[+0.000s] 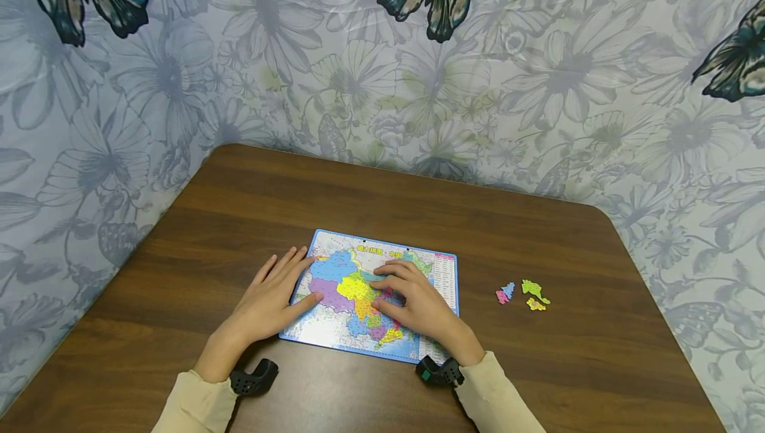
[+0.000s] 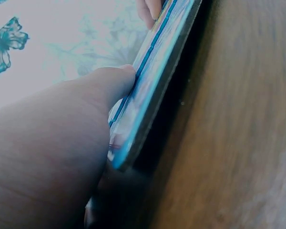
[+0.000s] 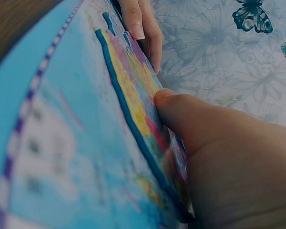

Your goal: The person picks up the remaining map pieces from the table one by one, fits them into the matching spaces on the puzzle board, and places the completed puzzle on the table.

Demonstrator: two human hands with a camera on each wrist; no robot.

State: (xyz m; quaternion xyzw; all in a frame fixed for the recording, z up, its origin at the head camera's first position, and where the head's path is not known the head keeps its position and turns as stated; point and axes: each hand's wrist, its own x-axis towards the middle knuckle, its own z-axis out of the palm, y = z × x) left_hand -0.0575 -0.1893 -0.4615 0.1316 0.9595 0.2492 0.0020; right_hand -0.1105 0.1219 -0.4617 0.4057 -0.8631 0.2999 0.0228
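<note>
A map puzzle board (image 1: 323, 328) with a blue rim and coloured province pieces lies on the table. My left hand (image 1: 271, 303) rests over its left edge, fingers spread and thumb on the map; the left wrist view shows that thumb on the board (image 2: 155, 90) near its edge. On the right half of the map lies my right hand (image 1: 421, 300), its fingers slightly bent, thumb touching the coloured pieces (image 3: 133, 95) in the right wrist view. No loose piece shows between its fingers, though the palm hides part of the map.
To the right of the board lie a green piece (image 1: 530, 287), a yellow-and-pink piece (image 1: 536, 304), a blue piece (image 1: 509, 290) and a pink piece (image 1: 501, 297). The brown wooden table (image 1: 239, 200) meets a flowered, butterfly-patterned cloth (image 1: 358, 87) behind.
</note>
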